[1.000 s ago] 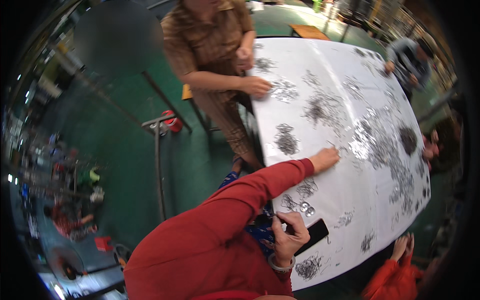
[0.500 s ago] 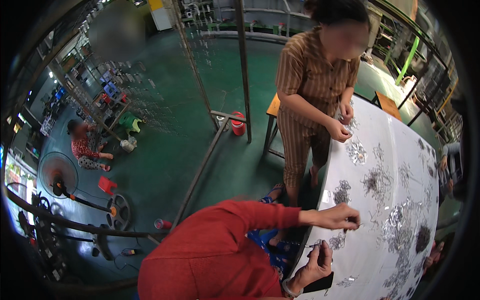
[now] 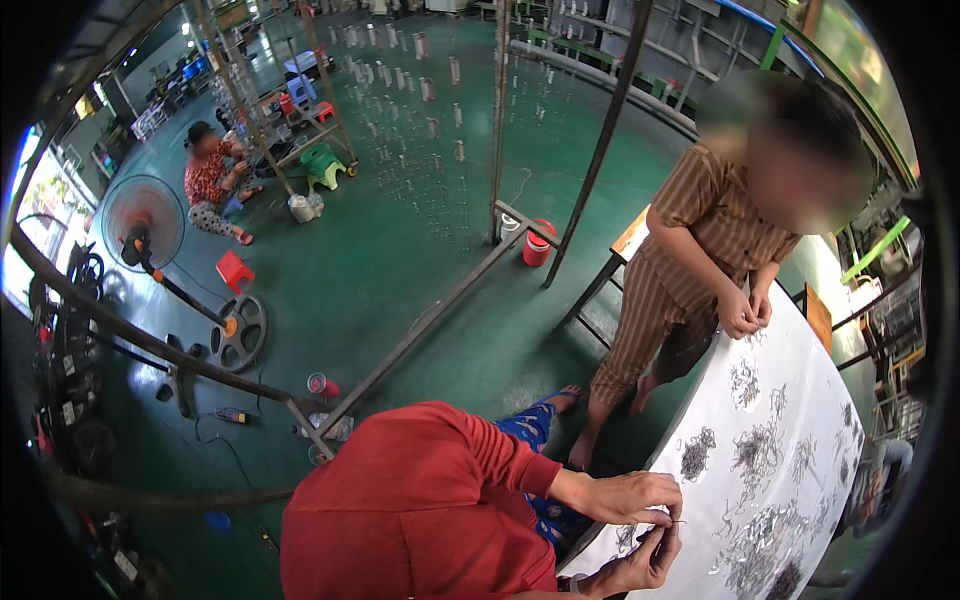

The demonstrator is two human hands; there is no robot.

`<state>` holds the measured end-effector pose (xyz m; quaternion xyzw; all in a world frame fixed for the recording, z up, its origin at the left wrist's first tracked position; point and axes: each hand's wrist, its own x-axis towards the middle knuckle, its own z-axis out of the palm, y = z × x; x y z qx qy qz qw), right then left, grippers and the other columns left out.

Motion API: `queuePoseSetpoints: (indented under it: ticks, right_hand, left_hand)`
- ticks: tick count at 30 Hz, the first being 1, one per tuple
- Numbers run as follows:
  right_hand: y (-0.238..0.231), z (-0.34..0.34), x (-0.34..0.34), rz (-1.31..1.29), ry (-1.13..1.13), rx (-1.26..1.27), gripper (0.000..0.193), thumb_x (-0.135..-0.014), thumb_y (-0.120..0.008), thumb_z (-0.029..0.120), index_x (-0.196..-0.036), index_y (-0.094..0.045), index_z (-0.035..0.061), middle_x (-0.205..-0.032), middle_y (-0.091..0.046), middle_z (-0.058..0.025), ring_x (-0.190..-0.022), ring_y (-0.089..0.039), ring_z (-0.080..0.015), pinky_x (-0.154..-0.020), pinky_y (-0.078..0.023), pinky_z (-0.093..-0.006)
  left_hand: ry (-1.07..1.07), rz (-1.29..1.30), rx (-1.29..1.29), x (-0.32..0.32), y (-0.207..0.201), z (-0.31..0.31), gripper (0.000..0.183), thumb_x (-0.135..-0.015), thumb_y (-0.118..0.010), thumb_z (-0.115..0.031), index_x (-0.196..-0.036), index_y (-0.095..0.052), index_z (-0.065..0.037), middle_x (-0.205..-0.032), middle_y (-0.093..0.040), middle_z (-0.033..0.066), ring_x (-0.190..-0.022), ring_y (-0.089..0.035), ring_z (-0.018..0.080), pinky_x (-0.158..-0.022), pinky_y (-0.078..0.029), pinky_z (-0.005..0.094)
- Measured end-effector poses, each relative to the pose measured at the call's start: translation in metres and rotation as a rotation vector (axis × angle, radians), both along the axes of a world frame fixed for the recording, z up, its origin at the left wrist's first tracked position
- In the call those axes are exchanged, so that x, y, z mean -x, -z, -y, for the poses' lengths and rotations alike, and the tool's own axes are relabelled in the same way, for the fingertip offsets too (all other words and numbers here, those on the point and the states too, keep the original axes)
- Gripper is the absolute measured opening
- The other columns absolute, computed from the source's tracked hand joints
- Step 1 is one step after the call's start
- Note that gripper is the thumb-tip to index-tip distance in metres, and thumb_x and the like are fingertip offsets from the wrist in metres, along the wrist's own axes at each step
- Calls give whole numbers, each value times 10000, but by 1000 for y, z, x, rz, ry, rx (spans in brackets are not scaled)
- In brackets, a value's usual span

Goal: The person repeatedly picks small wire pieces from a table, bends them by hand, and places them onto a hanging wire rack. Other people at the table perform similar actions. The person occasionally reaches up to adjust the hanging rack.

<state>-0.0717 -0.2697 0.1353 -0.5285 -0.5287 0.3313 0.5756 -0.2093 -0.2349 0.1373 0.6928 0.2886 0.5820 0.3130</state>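
The person's left hand (image 3: 622, 496) pinches a thin dark piece (image 3: 680, 521) between thumb and fingers, above the near edge of the white counter (image 3: 702, 512). The right hand (image 3: 632, 570) sits just below, fingers curled upward; whether it grips anything cannot be told. A dark pile (image 3: 697, 455) lies beyond, near a co-worker (image 3: 700, 240) in brown stripes.

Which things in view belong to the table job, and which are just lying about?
Table job:
left hand
right hand
thin dark piece at their fingertips
piles of small pieces
white table

Apparently just lying about:
standing fan
red stool
green stool
red container
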Motion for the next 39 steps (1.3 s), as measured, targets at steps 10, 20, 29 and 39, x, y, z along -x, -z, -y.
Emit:
queuePoseSetpoints:
  ticks: [10, 20, 29, 39]
  right_hand:
    - [6, -7, -209, 498, 231, 613, 344, -907, -597, 179, -1190, -585, -18, -1081, -618, -182, -923, -603, -242, -780, -524, -366]
    - [114, -46, -314, 711, -88, 696, 189, -646, -529, -34, -702, -706, -69, -613, -660, -146, -530, -588, -215, -551, -498, -343]
    - [164, -71, -354, 874, -80, 108, 143, -687, -571, 24, -731, -678, -60, -701, -679, -165, -639, -627, -257, -622, -509, -375]
    - [142, -41, -304, 750, 270, 320, 200, -766, -562, 64, -862, -661, -80, -833, -684, -188, -753, -638, -279, -709, -508, -374]
  left_hand:
    - [-7, 128, 90, 9, -8, 8, 153, -902, -641, -122, -939, -568, 8, -875, -646, 120, -841, -642, 284, -746, -487, 385]
    - [22, 188, 172, 6, 17, 31, 132, -896, -640, -102, -915, -575, 11, -835, -663, 113, -797, -655, 256, -716, -478, 372]
    - [-14, 245, 99, 8, 26, 54, 122, -894, -624, -81, -908, -572, 29, -825, -664, 111, -751, -638, 215, -698, -487, 347]
    - [31, 214, 74, 19, 27, 67, 118, -887, -642, -84, -911, -581, 14, -860, -645, 111, -820, -643, 271, -748, -485, 373]
